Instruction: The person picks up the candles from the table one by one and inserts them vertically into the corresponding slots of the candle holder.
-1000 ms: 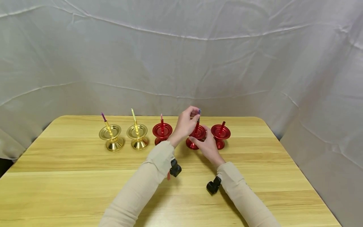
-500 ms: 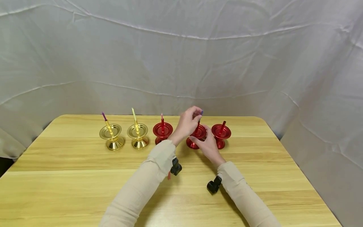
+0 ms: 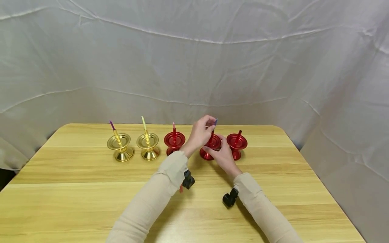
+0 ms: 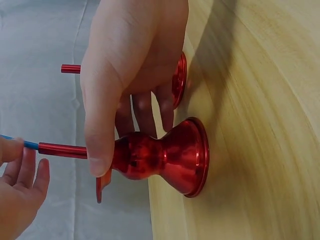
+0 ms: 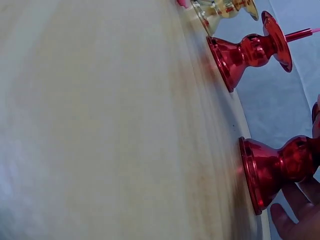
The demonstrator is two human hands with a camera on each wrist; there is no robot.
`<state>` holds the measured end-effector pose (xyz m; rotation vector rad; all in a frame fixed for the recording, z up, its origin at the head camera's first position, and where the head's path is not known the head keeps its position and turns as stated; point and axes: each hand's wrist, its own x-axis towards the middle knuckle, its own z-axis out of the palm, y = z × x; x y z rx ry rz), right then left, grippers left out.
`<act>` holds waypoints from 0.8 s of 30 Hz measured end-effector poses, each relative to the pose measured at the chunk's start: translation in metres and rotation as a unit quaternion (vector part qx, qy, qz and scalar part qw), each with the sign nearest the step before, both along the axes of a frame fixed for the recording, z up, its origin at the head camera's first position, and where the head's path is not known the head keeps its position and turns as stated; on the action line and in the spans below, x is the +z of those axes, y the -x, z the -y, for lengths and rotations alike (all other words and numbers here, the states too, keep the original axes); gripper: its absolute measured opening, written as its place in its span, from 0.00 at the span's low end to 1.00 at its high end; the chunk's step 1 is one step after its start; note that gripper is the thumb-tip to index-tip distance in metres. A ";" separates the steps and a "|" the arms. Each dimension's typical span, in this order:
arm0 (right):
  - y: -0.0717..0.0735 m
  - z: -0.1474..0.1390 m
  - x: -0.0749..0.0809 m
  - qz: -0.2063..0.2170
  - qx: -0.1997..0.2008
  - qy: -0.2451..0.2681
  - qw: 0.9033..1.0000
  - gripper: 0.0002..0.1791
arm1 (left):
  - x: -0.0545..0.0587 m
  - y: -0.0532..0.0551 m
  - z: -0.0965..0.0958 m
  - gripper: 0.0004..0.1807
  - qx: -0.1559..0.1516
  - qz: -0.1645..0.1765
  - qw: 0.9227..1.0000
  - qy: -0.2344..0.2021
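My left hand (image 3: 199,133) pinches a thin blue candle (image 4: 30,145) between thumb and fingers. The candle's lower end meets the top of the red tube on a shiny red candle holder (image 4: 185,160), and its tip (image 3: 216,121) just shows past the fingers in the head view. With its thumb at the dish and its fingers round the far side, my right hand (image 3: 224,157) grips that holder, which stands upright. Just to the right is another red candle holder (image 3: 237,141) with no candle in its tube.
Left of my hands stands a red candle holder (image 3: 174,138) with a pink candle. Farther left are a gold holder (image 3: 149,152) with a pale yellow candle and another (image 3: 123,153) with a purple one. The wooden table (image 3: 76,202) ends at a grey cloth (image 3: 194,67).
My left hand has shifted slightly to the right, and the blue candle's tip has moved right with it. My right hand stays at the same red holder.
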<state>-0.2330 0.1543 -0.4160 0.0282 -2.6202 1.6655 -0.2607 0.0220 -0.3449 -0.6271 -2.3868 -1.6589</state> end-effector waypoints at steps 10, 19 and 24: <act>-0.004 -0.001 0.000 0.033 0.004 0.022 0.999 0.54 | -0.001 -0.016 0.020 0.21 -0.020 0.018 0.999 0.019; -0.022 -0.012 0.004 0.042 0.044 0.063 0.996 0.54 | -0.004 -0.044 0.045 0.21 -0.028 0.009 0.998 0.058; -0.039 -0.024 0.013 0.043 0.052 0.021 0.997 0.50 | -0.009 -0.061 0.053 0.22 -0.032 0.021 0.995 0.087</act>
